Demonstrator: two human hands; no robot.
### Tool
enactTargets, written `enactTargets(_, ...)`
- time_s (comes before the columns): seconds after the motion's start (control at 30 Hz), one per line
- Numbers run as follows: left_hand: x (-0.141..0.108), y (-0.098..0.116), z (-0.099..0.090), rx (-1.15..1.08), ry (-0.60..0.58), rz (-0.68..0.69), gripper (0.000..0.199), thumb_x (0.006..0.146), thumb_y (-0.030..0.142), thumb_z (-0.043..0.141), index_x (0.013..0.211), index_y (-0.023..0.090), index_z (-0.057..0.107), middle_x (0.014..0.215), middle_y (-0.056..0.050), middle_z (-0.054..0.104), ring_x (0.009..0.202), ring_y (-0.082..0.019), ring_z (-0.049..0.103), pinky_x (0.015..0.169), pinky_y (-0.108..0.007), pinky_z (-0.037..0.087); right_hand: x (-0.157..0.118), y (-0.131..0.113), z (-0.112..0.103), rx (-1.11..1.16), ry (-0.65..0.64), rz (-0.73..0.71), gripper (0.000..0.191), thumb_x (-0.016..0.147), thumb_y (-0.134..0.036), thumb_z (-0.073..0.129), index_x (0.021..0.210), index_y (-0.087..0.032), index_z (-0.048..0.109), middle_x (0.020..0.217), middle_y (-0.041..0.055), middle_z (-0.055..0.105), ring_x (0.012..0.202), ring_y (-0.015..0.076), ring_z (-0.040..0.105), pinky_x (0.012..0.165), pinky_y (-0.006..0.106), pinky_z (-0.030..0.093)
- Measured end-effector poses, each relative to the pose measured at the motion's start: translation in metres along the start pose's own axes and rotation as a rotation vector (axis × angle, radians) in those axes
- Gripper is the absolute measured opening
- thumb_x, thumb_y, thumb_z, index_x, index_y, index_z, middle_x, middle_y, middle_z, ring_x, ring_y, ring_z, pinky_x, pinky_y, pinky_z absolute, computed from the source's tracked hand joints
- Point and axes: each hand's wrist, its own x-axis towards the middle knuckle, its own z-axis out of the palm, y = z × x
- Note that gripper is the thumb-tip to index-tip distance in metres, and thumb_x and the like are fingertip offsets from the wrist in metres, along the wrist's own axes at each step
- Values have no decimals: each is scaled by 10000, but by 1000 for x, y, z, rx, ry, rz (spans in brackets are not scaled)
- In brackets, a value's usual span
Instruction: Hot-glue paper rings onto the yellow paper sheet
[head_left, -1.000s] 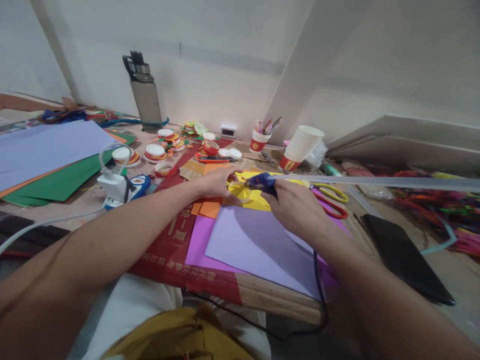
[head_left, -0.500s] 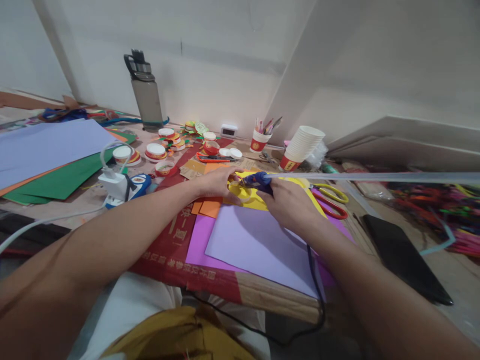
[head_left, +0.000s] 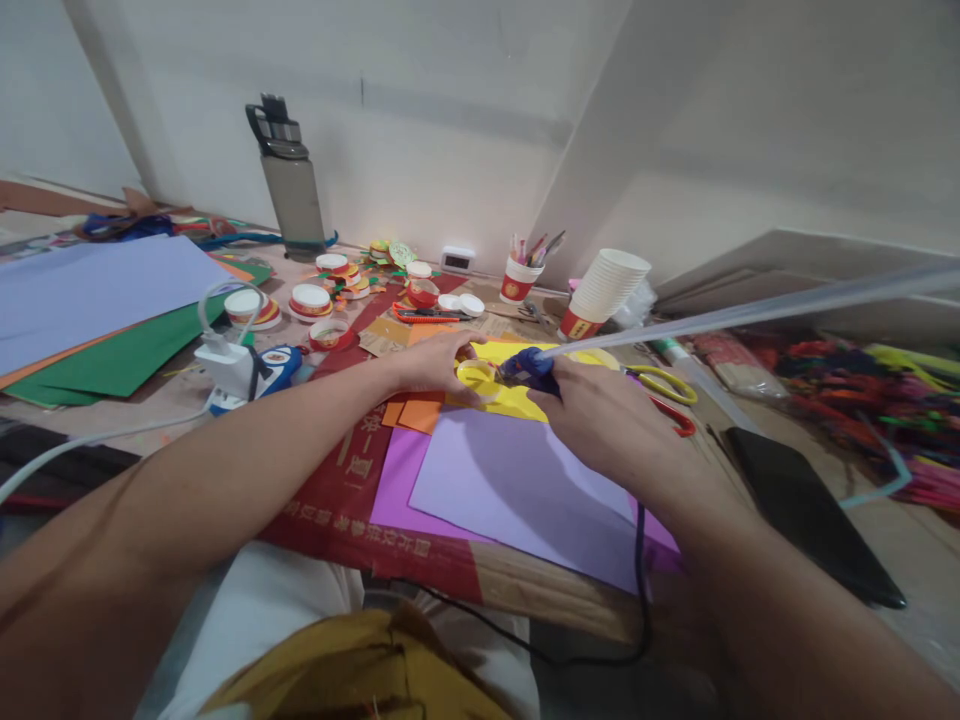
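My left hand [head_left: 441, 362] is curled around a small round cup-like piece [head_left: 478, 377], pale with a yellow look, above the yellow sheets [head_left: 517, 406]. My right hand [head_left: 592, 405] grips a blue hot glue gun [head_left: 531, 367], its nozzle close to the rim of the round piece. Whether the nozzle touches the rim I cannot tell. A long translucent glue stick [head_left: 675, 325] juts from the back of the glue gun toward the right. Under my hands lie a lilac sheet [head_left: 510, 490] and small orange sheets [head_left: 418, 414].
Yellow-handled scissors [head_left: 664, 385] and a black phone [head_left: 806, 515] lie at the right. Behind stand stacked paper cups [head_left: 606, 285], a cup of pens [head_left: 520, 280] and a water bottle [head_left: 291, 190]. A power strip [head_left: 266, 378] sits left; a black cord [head_left: 641, 570] hangs over the front edge.
My right hand and the glue gun have shifted slightly right, and the back end of the glue stick has swung upward. The round piece has tipped slightly in my left hand.
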Motion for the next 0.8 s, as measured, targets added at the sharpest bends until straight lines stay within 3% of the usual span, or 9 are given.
enactTargets(0.3, 3, 1, 1, 27, 29, 43, 952, 542, 397, 807, 1400, 186, 453, 1318, -114, 578, 1132, -260, 588, 956, -347, 465, 14, 5, 17, 176, 27, -79, 329, 928, -356, 478, 1108, -142, 652, 1054, 146, 713, 949, 264, 650, 736, 304, 414)
enactTargets(0.5, 5, -4, 2, 16, 65, 115, 917, 528, 366, 829, 1363, 200, 490, 1345, -107, 567, 1205, -268, 547, 1004, -356, 441, 24, -4, 30, 336, 52, -73, 318, 923, -325, 501, 1131, -134, 648, 1076, 146, 716, 962, 254, 658, 753, 286, 421)
enactTargets(0.8, 2, 2, 2, 4, 13, -19, 1015, 541, 374, 821, 1444, 161, 406, 1184, -113, 630, 1037, -246, 614, 890, -335, 479, 17, 1, 18, 122, 47, -16, 312, 939, -336, 453, 1111, -150, 635, 1037, 149, 715, 937, 269, 652, 728, 315, 407)
